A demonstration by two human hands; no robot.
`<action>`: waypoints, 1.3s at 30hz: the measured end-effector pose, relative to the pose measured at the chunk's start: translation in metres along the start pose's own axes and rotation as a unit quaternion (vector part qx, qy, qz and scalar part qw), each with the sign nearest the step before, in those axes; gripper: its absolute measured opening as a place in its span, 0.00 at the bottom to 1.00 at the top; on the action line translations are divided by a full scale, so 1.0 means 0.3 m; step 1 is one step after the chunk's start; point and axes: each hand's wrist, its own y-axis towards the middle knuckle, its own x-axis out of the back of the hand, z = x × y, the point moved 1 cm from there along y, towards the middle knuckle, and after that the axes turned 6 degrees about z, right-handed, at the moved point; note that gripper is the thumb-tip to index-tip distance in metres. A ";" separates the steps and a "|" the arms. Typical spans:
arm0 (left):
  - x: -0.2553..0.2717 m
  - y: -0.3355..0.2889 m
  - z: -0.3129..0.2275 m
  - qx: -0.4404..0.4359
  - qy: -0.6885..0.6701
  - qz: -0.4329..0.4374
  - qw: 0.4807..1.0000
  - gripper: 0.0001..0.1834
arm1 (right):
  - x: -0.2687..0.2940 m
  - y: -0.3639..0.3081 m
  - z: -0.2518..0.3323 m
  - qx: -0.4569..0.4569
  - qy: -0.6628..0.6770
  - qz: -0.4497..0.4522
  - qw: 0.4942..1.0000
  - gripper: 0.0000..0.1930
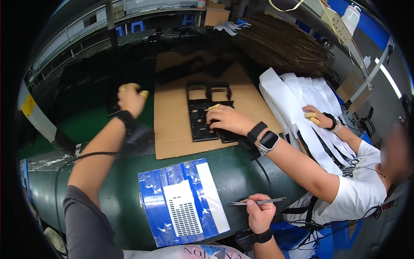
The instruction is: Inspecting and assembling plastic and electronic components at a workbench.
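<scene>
My left hand (131, 102), with yellow finger cots, reaches over the green belt at the left. Its thumb and fingers are spread apart, beside a dark flat part (113, 101) that is hard to make out. In my right hand (261, 216), near the lower edge, a pair of metal tweezers (271, 200) is pinched, tips pointing left. Between my arms lies a blue plastic-covered pad (154, 211) bearing a white sheet (183, 207) with rows of small black stickers. Black frame parts (199, 125) rest on brown cardboard (172, 142) beyond it.
At the right sits a co-worker; one hand (228, 118) is on the black frames, the other (317, 115) on white foam strips (280, 93). Stacked brown sheets (280, 43) stand at the back. A pale post (39, 114) rises at the left, and cables cross the belt.
</scene>
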 end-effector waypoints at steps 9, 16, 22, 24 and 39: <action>-0.228 -0.094 -0.225 -0.021 0.003 0.202 0.979 0.16 | -0.013 0.009 0.001 -0.001 0.012 0.007 1.000 0.08; -0.029 -0.113 -0.083 -0.012 -0.387 0.090 0.918 0.21 | -0.028 0.036 0.029 -0.035 -0.001 -0.017 0.999 0.05; 0.054 -0.263 0.084 0.030 -0.390 0.192 0.900 0.23 | -0.266 0.028 0.068 -0.115 0.041 0.125 0.985 0.07; 0.115 -0.301 0.103 0.100 -0.604 0.266 0.745 0.11 | -0.340 0.036 0.056 -0.111 0.027 0.156 0.981 0.07; 0.316 -0.750 0.077 0.200 -0.712 0.110 0.663 0.23 | -0.390 0.084 -0.026 -0.135 -0.069 0.135 0.979 0.07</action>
